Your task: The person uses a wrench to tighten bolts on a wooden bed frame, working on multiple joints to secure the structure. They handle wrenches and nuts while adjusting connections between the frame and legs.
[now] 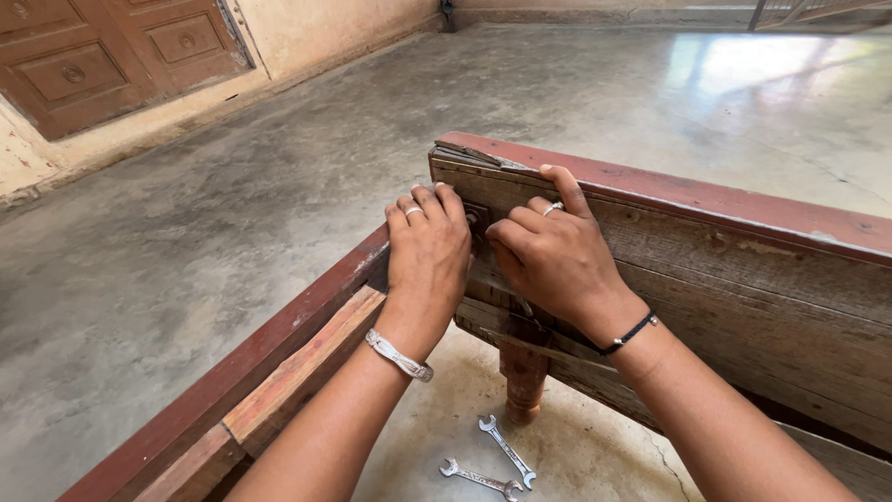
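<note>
Both my hands are pressed against the inside corner of a worn red-brown wooden bed frame. My left hand (427, 246) has its fingers curled against the end of the headboard plank (743, 270), over a small dark metal bracket (476, 219). My right hand (553, 256) rests beside it, index finger hooked over the plank's top edge, other fingers curled at the same bracket. Whether either hand pinches a small part is hidden by the fingers. The side rail (279, 372) runs down-left from the corner.
Two open-ended metal spanners (506, 451) (481, 480) lie on the concrete floor under the frame, beside a turned wooden leg (523, 379). A carved wooden door (111, 56) stands at the far left wall. Bare grey floor surrounds the frame.
</note>
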